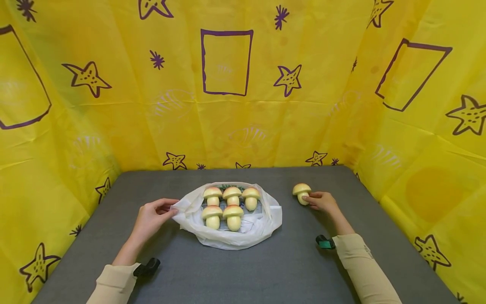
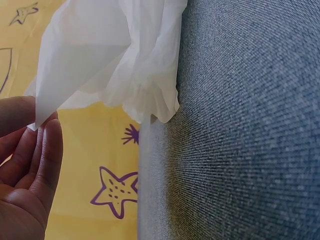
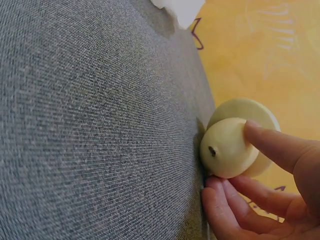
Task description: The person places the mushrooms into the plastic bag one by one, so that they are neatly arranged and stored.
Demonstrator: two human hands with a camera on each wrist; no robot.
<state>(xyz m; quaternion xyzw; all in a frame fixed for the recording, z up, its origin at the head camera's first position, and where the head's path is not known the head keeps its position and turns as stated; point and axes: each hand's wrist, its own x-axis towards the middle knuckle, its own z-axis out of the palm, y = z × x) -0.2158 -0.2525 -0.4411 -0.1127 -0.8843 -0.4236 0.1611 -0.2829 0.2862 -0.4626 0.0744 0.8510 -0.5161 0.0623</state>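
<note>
A white plastic bag (image 1: 224,241) lies spread on the table with its mouth turned up, and several toy mushrooms (image 1: 232,212) with pale stems and orange-tinged caps rest inside it. My left hand (image 1: 152,216) pinches the bag's left edge between thumb and fingers; in the left wrist view a corner of the white film (image 2: 75,75) is drawn up to the fingertips. Off to the right of the bag, my right hand (image 1: 322,202) grips another toy mushroom (image 1: 301,191) by its stem. The right wrist view shows the stem's rounded end (image 3: 227,147) between thumb and fingers, close to the table.
The grey cloth-covered table (image 1: 228,278) is enclosed at the back and sides by yellow sheets (image 1: 265,118) with purple stars and frames. Some green, leafy-looking material (image 1: 231,186) shows at the bag's far rim. Each wrist wears a dark strap (image 1: 147,268).
</note>
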